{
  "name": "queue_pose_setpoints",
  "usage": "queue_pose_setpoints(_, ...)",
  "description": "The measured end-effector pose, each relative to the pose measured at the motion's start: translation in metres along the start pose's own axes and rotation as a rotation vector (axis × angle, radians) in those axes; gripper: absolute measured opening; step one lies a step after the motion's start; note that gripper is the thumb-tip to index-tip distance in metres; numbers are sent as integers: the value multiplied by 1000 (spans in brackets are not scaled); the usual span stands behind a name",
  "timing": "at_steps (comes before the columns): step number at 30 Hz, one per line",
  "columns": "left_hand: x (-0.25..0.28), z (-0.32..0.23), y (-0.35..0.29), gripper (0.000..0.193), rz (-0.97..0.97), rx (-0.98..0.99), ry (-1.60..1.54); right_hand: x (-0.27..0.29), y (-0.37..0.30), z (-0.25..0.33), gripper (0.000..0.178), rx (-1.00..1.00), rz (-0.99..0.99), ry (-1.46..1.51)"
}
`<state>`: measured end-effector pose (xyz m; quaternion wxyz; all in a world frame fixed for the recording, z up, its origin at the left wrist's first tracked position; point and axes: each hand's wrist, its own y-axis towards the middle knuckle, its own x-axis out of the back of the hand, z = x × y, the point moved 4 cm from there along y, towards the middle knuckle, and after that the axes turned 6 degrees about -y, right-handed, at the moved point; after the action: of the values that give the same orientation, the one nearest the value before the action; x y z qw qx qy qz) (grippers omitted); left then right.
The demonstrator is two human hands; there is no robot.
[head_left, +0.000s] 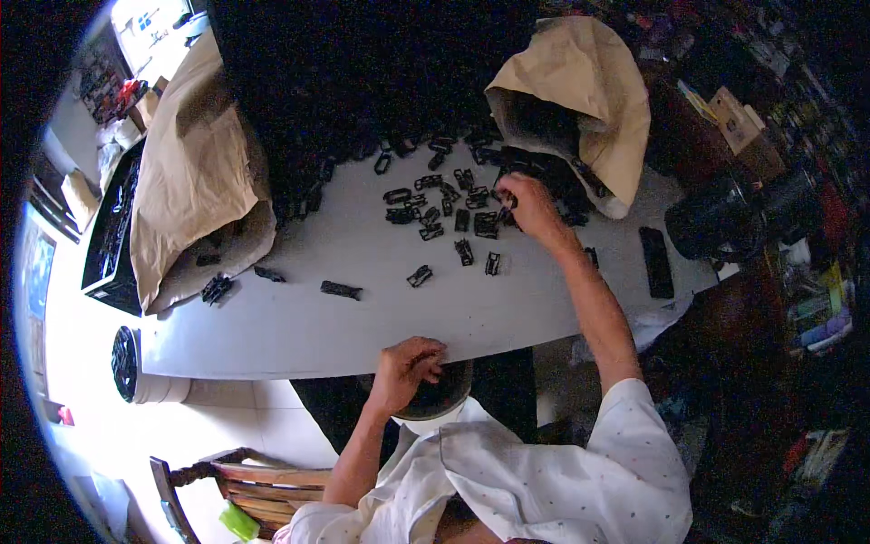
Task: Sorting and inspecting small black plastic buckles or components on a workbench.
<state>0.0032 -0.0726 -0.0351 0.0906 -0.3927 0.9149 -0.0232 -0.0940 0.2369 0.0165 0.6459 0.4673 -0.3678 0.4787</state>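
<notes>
At the far side of the pale table, my right hand [526,201] reaches into a cluster of small black plastic pieces [449,195]. Its fingers are closed on a small dark piece, mostly hidden by the hand. My left hand [408,372] hangs at the near table edge, over a bucket [433,419] with dark contents. Its fingers are bent and slightly apart, and I see nothing held in them. A few loose black pieces lie nearer to me, among them a clip-like one [419,276] and a longer one [341,290].
An open brown paper sack [199,181] leans at the table's left, another [580,91] at the far right. A black crate [113,236] stands beyond the left sack. A flat black bar [656,263] lies on the right. A wooden chair [263,490] is at lower left.
</notes>
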Motion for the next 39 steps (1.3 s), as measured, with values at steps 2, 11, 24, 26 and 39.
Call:
queue_pose_setpoints(2, 2, 4, -1, 14, -6, 14, -14, 2, -10, 15, 25, 23, 28, -169)
queue_pose_setpoints(11, 2, -9, -1, 13, 25, -44, 55, -10, -37, 43, 23, 165, 20, -255)
queue_pose_setpoints(24, 19, -53, 81, 28, -310, -445, 1052, 25, -63, 41, 38, -62, -229, -141)
queue_pose_setpoints(26, 19, -45, 80, 28, -302, -396, 1016, 29, -74, 37, 33, -84, -213, -58)
queue_pose_setpoints(39, 29, -65, 62, 30, -245, -349, 780, 51, -143, -21, 12, -419, -313, -282)
